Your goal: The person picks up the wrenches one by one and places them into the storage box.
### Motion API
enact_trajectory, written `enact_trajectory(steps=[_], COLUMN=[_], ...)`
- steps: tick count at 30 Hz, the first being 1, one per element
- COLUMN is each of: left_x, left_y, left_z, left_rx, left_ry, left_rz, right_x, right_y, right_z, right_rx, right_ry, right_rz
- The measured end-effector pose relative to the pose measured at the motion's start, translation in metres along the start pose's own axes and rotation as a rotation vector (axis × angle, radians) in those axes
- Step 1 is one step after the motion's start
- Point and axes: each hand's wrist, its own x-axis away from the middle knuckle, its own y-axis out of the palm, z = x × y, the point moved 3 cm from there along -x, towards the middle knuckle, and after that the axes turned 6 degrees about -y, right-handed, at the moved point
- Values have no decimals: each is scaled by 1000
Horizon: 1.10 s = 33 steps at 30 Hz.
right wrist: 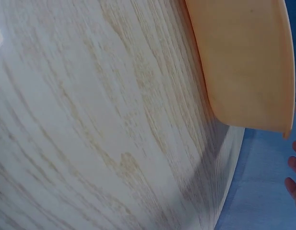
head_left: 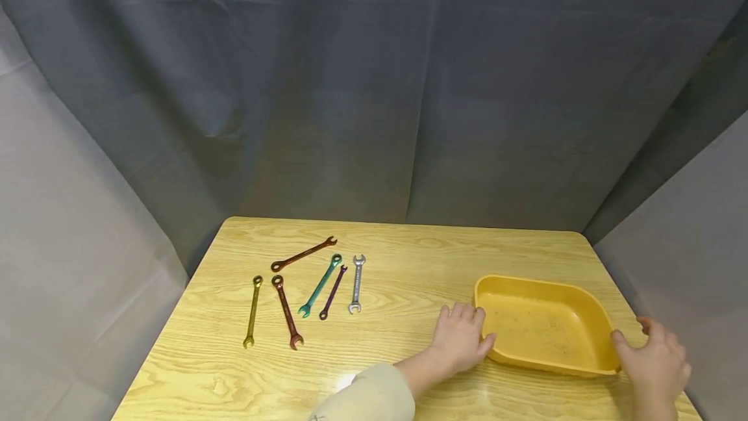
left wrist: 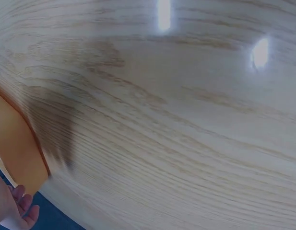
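Bracketing the yellow tray [head_left: 543,327] with left hand [head_left: 458,338] at nine o'clock and right hand [head_left: 656,364] at three (fingers loose, not clamped), apparently for balanced control of both ends.

Head view looks down; close wrist views share tub [head_left: 543,327]

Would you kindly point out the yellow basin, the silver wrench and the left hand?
Yellow basin [head_left: 534,327]: head view, inner floor.
Silver wrench [head_left: 357,284]: head view, mid-shaft.
Left hand [head_left: 458,339]: head view, its back.
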Motion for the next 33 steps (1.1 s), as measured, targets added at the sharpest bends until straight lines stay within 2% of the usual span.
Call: enact_trajectory(steps=[7,15,20,26,33], left_x=[-4,-11,-14,-15,-14], left_y=[4,9,12,16,19], left_z=[5,7,8,7,6], left_rx=[-39,-4,25,18,38], left_ry=[-77,-142,-169,-192,-201], left_rz=[-10,-38,-56,-101,-113], right_x=[-4,-7,-8,-9,-11], right_y=[5,9,11,12,13], right_z=[5,12,16,17,15], right_rx=[21,45,68,97,145], right_ry=[27,48,17,-22,-133], right_rz=[-69,-170,-197,-234,-241])
